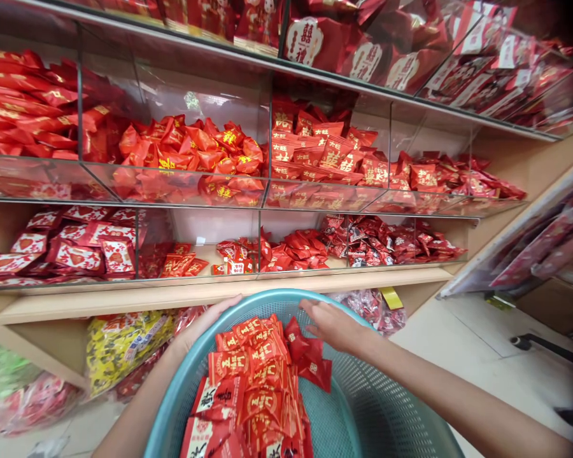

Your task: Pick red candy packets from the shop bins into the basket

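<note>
Teal perforated plastic basket (396, 397) of red sweet packets, with two bare hands at its far side.

Contents: red packets with gold lettering (265, 372) lay heaped in the middle; red-and-white packets with black characters (214, 401) lay on the left and near side; dark red packets (310, 356) lay along the heap's right edge. Left hand (205, 323): set against the outside of the rim at far left; how far its fingers were closed could not be told. Right hand (327, 324): reached inside the rim, fingers loosely open and part-bent, nothing visibly held, just beside the dark red packets. Beyond the basket: wooden shelf ledge (124, 304); yellow printed bag (124, 350) beneath, at left.
</note>
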The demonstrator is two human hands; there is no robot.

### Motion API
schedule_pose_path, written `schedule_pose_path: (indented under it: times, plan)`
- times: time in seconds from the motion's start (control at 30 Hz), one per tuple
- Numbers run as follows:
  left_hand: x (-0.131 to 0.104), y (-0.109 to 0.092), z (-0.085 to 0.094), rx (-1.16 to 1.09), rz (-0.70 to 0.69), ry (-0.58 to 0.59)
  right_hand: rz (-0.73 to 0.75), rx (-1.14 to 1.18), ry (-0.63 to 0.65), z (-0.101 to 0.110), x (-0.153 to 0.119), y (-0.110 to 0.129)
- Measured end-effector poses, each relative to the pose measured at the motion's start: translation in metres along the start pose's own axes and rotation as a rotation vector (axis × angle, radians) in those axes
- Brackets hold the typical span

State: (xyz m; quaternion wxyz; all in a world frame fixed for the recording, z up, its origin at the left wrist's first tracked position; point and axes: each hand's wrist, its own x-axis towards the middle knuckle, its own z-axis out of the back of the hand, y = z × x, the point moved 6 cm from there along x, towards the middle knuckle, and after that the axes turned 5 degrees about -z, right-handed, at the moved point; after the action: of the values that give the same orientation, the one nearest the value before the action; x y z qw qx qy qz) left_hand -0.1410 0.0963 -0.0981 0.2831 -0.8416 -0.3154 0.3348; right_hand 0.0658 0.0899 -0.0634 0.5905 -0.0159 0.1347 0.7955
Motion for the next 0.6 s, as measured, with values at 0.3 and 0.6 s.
schedule_pose_path:
  times: [0.3,0.6]
  plan:
    - [-0.004,-0.003,-0.006,0.042,-0.043,-0.032,-0.151,-0.046,-0.045,-0.033,-0.01,0.018]
    - [-0.007,-0.002,-0.007,0.061,-0.001,-0.042,-0.216,0.449,-0.004,-0.062,-0.007,-0.016]
